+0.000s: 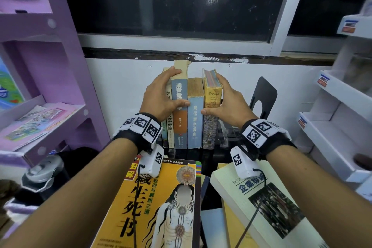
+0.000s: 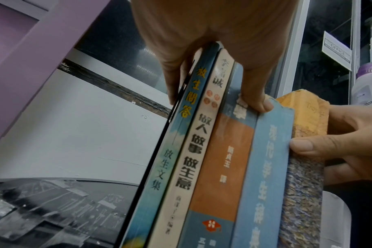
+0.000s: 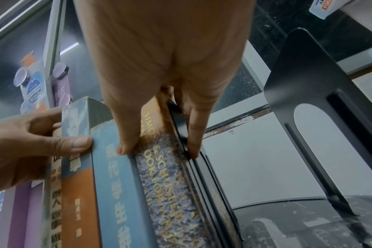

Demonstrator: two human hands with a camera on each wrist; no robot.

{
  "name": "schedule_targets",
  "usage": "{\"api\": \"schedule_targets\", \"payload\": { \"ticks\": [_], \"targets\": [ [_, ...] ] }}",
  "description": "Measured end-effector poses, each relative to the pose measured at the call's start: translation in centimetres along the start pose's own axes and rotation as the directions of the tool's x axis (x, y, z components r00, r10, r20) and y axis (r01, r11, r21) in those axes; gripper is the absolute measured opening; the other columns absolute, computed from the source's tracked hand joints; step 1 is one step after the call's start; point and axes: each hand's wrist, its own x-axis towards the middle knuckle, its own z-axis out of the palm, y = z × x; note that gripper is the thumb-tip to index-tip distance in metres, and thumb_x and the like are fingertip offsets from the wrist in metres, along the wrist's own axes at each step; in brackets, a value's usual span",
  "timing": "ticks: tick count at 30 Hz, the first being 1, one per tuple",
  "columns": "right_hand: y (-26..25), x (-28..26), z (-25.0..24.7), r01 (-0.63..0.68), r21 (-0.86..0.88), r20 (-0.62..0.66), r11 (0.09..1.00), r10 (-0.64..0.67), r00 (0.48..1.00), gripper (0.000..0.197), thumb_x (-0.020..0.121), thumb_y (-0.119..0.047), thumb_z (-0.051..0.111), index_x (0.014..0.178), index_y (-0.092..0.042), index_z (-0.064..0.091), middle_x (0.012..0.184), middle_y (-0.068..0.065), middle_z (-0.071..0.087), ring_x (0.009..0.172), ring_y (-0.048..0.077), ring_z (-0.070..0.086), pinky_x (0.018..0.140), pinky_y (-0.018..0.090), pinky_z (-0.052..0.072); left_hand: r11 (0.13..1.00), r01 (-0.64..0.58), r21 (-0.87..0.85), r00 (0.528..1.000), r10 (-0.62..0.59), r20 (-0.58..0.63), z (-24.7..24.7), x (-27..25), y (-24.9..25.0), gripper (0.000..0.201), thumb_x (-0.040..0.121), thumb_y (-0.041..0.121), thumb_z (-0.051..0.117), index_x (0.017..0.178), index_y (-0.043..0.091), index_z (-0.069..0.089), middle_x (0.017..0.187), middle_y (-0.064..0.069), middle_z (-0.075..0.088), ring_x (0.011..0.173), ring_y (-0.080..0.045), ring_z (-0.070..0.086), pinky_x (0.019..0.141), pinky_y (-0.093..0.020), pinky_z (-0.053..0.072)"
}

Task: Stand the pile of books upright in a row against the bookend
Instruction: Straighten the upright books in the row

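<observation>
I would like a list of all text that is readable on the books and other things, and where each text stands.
"放生問答" and "放生文集": spine of the leftmost standing book.
"做人做事做生意": cream spine.
"现代学生辞典": blue dictionary spine.
"Troyka": yellow book.
"& SCHUSTER": same book's spine, right wrist view.
"OFFICE": sign.
"生死书": orange flat book.
"企業導論": pale flat book.
Shelf price labels: blurred.
</observation>
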Motion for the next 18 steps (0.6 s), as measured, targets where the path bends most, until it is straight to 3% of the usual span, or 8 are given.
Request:
{"api": "schedule_targets", "payload": {
  "ticks": [5,9,13,17,18],
  "targets": [
    [-0.9,-0.7,-1.1,-0.026,0.034,0.066,0.999,0.023,0.998,0.106,0.073,-0.026,0.084,0.153,-0.028,0.014,0.126,0.000,0.062,0.094,0.012,0.060,0.084,0.022,0.042,0.999,0.013,0.050,0.999,-0.015,0.037,-0.5,-0.2,0.5,0.084,0.059,0.027,0.090,0.131,0.026,0.048,0.140,0.006,0.049,0.121,-0.014,0.051,0.102,-0.035,0.045],
    [-1.5,-1.8,-1.5,-0.019,0.039,0.092,0.999,0.015,0.996,0.096,0.077,-0.022,0.080,0.151,-0.028,0.020,0.130,-0.001,0.060,0.095,0.011,0.059,0.083,0.023,0.042,0.994,0.032,0.104,0.995,-0.042,0.091,-1.2,-0.5,1.1,0.084,0.065,0.025,0.087,0.136,0.023,0.043,0.142,0.003,0.046,0.124,-0.017,0.048,0.102,-0.030,0.040],
    [-2.0,-3.1,-1.8,-0.029,0.031,0.089,0.999,0.026,0.996,0.091,0.077,-0.023,0.079,0.149,-0.030,0.024,0.132,-0.001,0.059,0.090,0.016,0.067,0.084,0.028,0.048,0.991,0.047,0.129,0.984,-0.068,0.165,-2.3,-1.4,2.4,0.082,0.071,0.021,0.083,0.140,0.020,0.038,0.146,0.000,0.041,0.129,-0.019,0.043,0.106,-0.033,0.037],
    [-3.3,-5.1,-2.6,-0.031,0.001,0.083,1.000,0.031,0.996,0.083,0.081,-0.021,0.076,0.148,-0.026,0.027,0.130,-0.008,0.053,0.086,0.015,0.061,0.081,0.022,0.041,0.986,0.057,0.158,0.970,-0.092,0.225,-3.9,-2.5,3.1,0.085,0.073,0.022,0.081,0.144,0.021,0.034,0.152,-0.001,0.033,0.137,-0.019,0.034,0.112,-0.036,0.032],
    [-3.7,-5.7,-2.8,-0.028,-0.009,0.078,1.000,0.029,0.997,0.081,0.082,-0.020,0.075,0.148,-0.024,0.028,0.133,-0.003,0.053,0.087,0.015,0.059,0.081,0.021,0.039,0.985,0.061,0.161,0.967,-0.098,0.237,-4.3,-2.9,3.2,0.085,0.074,0.021,0.081,0.144,0.021,0.032,0.152,-0.001,0.033,0.137,-0.019,0.034,0.111,-0.035,0.032]
  ]
}}
